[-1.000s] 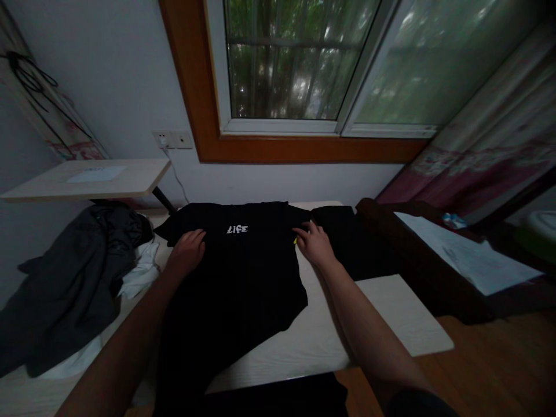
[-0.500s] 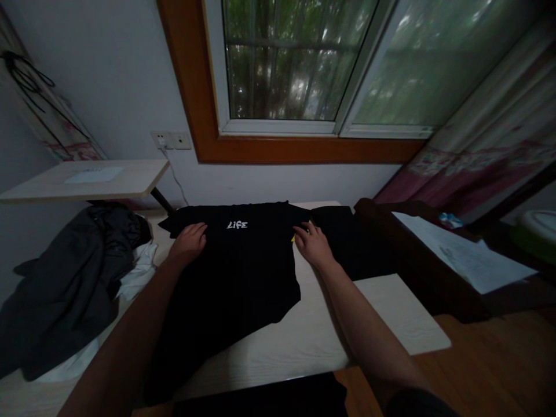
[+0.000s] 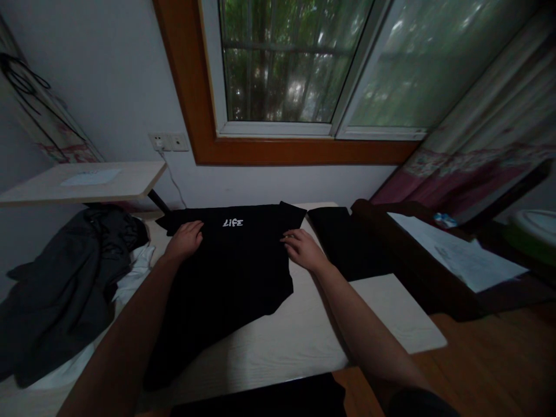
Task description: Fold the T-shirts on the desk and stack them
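Observation:
A black T-shirt (image 3: 243, 263) with a white print (image 3: 233, 223) near its top lies spread on the pale tabletop (image 3: 313, 341). Its lower part slants toward the near left. My left hand (image 3: 185, 240) rests on the shirt's left side, below the sleeve, fingers stretched out and lying on the cloth. At the right edge, just under the other sleeve, my right hand (image 3: 304, 249) has its fingers reaching over the fabric, slightly apart. Neither hand shows cloth gripped in it.
To the left lie a dark grey garment (image 3: 65, 278) and white cloth (image 3: 136, 272), below a raised shelf (image 3: 117, 180). Folded black cloth (image 3: 341, 243) lies on the right. Beyond it, papers (image 3: 456, 249) rest on a dark brown surface. A window (image 3: 286, 75) is ahead.
My right hand has shifted slightly left and down onto the shirt's edge. The yellow bit at that hand no longer shows. My left hand stays on the cloth; the view has moved a little.

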Action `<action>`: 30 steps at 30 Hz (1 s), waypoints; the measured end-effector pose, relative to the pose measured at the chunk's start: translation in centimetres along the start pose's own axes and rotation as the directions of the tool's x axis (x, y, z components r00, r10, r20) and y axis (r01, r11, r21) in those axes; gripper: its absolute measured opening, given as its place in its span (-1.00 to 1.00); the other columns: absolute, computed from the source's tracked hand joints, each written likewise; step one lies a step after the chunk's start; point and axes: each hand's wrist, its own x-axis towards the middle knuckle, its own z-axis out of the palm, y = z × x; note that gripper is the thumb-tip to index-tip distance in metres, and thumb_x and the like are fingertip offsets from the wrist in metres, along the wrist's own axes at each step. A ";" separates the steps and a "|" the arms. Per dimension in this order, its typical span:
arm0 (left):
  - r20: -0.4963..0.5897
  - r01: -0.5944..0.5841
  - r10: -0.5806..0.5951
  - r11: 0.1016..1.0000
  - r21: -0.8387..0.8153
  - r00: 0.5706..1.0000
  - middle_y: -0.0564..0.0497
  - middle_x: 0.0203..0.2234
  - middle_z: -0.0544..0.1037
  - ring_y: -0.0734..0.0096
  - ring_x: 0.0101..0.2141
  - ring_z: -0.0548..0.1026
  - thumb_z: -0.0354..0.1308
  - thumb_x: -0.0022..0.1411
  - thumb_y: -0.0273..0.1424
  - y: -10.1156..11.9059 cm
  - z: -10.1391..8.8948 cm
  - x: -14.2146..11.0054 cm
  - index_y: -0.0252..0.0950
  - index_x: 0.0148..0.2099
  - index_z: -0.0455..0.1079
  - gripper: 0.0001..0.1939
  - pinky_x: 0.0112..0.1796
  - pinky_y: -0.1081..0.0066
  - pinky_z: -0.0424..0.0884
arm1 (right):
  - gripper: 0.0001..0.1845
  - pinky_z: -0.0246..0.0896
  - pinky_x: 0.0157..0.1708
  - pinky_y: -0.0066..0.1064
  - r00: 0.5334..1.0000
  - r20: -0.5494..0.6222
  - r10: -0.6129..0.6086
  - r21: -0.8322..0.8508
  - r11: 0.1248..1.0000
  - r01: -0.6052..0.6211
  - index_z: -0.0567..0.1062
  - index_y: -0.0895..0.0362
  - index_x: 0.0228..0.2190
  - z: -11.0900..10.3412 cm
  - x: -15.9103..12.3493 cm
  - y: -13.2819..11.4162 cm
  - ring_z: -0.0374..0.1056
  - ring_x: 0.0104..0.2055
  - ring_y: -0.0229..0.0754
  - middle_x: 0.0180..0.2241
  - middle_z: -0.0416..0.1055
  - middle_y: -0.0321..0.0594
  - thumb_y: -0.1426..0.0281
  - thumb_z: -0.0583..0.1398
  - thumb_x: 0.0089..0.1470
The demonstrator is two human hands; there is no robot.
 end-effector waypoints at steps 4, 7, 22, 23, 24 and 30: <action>-0.007 0.008 -0.008 1.000 0.011 1.000 -0.24 0.23 0.46 0.12 0.25 0.36 -0.13 0.36 -0.37 -0.3 0.0 0.3 -0.45 0.26 0.39 -0.46 0.31 0.14 0.18 | -0.70 0.28 0.03 -0.16 1.000 0.019 -0.016 0.047 0.999 0.015 0.64 0.05 -0.07 0.0 0.0 0.0 0.39 -0.08 -0.04 -0.17 0.52 -0.09 0.26 0.15 0.31; -0.011 0.014 -0.014 1.000 0.002 1.000 -0.24 0.23 0.46 0.11 0.25 0.37 -0.12 0.34 -0.39 -0.1 0.1 0.5 -0.45 0.25 0.40 -0.47 0.30 0.12 0.20 | -0.70 0.29 -0.02 -0.19 0.999 0.029 -0.025 0.078 0.997 0.023 0.64 0.05 -0.08 0.1 0.0 0.0 0.40 -0.14 -0.07 -0.24 0.52 -0.11 0.24 0.16 0.31; -0.052 0.140 -0.135 0.982 0.123 0.990 -0.23 0.08 0.53 -0.09 0.09 0.43 -0.04 0.38 -0.28 3.9 -4.0 -8.8 -0.26 0.14 0.48 -0.58 0.09 -0.05 0.40 | -0.55 0.25 0.10 -0.09 0.995 0.080 0.053 -0.063 0.997 -0.048 0.52 0.00 0.14 0.1 0.3 -0.8 0.29 0.07 0.05 0.05 0.42 -0.06 0.15 0.15 0.32; -0.043 0.131 -0.127 0.985 0.112 0.991 -0.23 0.10 0.52 -0.08 0.10 0.43 -0.04 0.38 -0.28 3.9 -4.2 -9.3 -0.27 0.14 0.48 -0.58 0.11 -0.04 0.40 | -0.55 0.24 0.12 -0.09 0.995 0.083 0.056 -0.072 0.996 -0.050 0.51 0.00 0.15 0.2 0.3 -0.8 0.29 0.09 0.06 0.08 0.41 -0.06 0.15 0.14 0.32; -0.034 0.117 -0.115 0.988 0.101 0.993 -0.24 0.12 0.52 -0.07 0.11 0.43 -0.05 0.37 -0.29 3.8 -4.2 -9.6 -0.28 0.15 0.47 -0.57 0.13 -0.03 0.38 | -0.55 0.23 0.14 -0.08 0.994 0.086 0.062 -0.080 0.995 -0.055 0.50 0.00 0.16 0.3 0.3 -0.8 0.28 0.12 0.06 0.10 0.41 -0.07 0.15 0.14 0.33; -0.038 0.082 -0.079 0.993 0.083 0.996 -0.26 0.14 0.51 -0.01 0.16 0.42 -0.07 0.37 -0.32 2.9 -3.4 -9.0 -0.33 0.18 0.45 -0.55 0.22 0.01 0.32 | -0.54 0.17 0.21 -0.06 0.990 0.083 0.111 -0.123 0.987 -0.101 0.46 0.02 0.20 1.1 0.5 -0.8 0.25 0.22 0.05 0.19 0.40 -0.09 0.18 0.09 0.37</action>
